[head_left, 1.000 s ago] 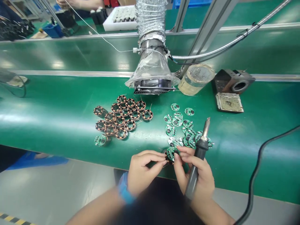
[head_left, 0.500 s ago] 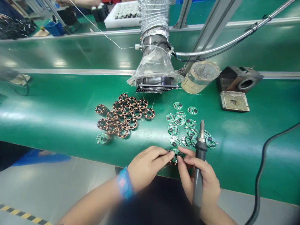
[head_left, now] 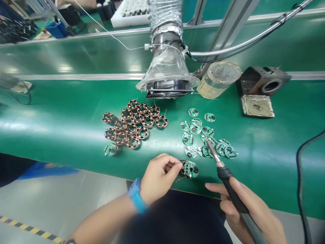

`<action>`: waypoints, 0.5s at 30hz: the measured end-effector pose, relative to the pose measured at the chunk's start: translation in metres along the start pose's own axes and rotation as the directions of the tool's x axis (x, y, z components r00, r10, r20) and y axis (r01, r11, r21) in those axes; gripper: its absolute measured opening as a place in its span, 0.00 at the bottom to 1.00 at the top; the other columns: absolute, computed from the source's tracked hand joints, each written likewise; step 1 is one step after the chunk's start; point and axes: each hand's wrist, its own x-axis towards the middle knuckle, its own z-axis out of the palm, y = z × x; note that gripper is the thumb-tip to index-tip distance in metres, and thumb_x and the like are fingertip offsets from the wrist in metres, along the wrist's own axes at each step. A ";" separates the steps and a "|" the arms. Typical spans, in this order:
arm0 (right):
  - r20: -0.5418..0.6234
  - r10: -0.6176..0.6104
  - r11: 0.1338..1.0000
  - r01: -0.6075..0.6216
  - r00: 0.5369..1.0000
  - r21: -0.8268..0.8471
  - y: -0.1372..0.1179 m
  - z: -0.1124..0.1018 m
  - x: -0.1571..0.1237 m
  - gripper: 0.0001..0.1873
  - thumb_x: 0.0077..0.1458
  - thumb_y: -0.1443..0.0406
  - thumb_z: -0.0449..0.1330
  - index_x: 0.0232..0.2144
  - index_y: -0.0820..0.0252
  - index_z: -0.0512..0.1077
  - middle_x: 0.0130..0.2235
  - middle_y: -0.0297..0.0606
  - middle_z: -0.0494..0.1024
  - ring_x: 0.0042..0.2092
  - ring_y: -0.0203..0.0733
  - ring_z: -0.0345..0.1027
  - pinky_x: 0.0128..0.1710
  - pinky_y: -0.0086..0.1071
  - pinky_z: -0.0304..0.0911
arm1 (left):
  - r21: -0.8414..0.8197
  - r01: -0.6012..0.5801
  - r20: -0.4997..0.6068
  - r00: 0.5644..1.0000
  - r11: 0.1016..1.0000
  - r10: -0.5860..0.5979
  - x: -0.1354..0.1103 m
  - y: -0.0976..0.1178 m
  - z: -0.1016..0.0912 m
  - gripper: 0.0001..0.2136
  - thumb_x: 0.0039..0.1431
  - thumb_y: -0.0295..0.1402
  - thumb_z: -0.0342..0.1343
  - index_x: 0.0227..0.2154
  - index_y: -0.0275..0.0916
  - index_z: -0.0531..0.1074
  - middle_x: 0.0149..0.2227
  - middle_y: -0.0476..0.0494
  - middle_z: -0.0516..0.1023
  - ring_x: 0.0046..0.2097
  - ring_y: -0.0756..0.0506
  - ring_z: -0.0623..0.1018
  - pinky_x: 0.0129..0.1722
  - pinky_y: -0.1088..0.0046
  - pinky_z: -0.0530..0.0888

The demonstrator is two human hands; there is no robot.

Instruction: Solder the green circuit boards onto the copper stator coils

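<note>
No words, brands or numbers can be read. Any print on the round circuit boards (head_left: 188,139) on the green table (head_left: 63,118) is too small. Yellow-and-black warning tape (head_left: 31,229) marks the floor (head_left: 50,203) before the table's left end.

The left hand (head_left: 157,177) pinches inward; the right hand (head_left: 262,211) grips, lower down.

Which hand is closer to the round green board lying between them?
Left. The left hand is right at the left side of the board. The right hand is apart from it, to the lower right, holding a soldering iron.
</note>
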 end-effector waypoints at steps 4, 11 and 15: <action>0.074 -0.134 0.986 0.141 0.988 -0.086 0.002 -0.014 -0.006 0.15 0.56 0.63 0.52 0.46 0.59 0.65 0.29 0.37 0.77 0.29 0.39 0.72 0.30 0.29 0.69 | 0.032 0.029 0.020 0.999 0.999 -0.029 0.002 0.002 0.000 0.07 0.55 0.31 0.53 0.26 0.36 0.72 0.25 0.48 0.72 0.26 0.51 0.70 0.26 0.78 0.69; 0.111 -0.212 0.964 0.226 0.971 -0.137 0.003 -0.020 -0.017 0.07 0.52 0.66 0.55 0.35 0.60 0.68 0.31 0.39 0.73 0.32 0.37 0.71 0.33 0.26 0.69 | 0.050 0.050 -0.036 0.998 0.998 -0.048 0.001 0.007 0.001 0.08 0.55 0.32 0.54 0.24 0.35 0.72 0.23 0.49 0.70 0.25 0.52 0.69 0.26 0.79 0.68; 0.130 -0.168 0.973 0.185 0.977 -0.135 0.001 -0.020 -0.019 0.08 0.50 0.70 0.55 0.35 0.61 0.69 0.33 0.38 0.71 0.34 0.36 0.70 0.36 0.26 0.68 | 0.074 0.040 -0.059 0.998 0.996 -0.036 0.000 0.009 0.003 0.08 0.55 0.31 0.54 0.24 0.35 0.73 0.24 0.49 0.70 0.24 0.53 0.69 0.25 0.79 0.68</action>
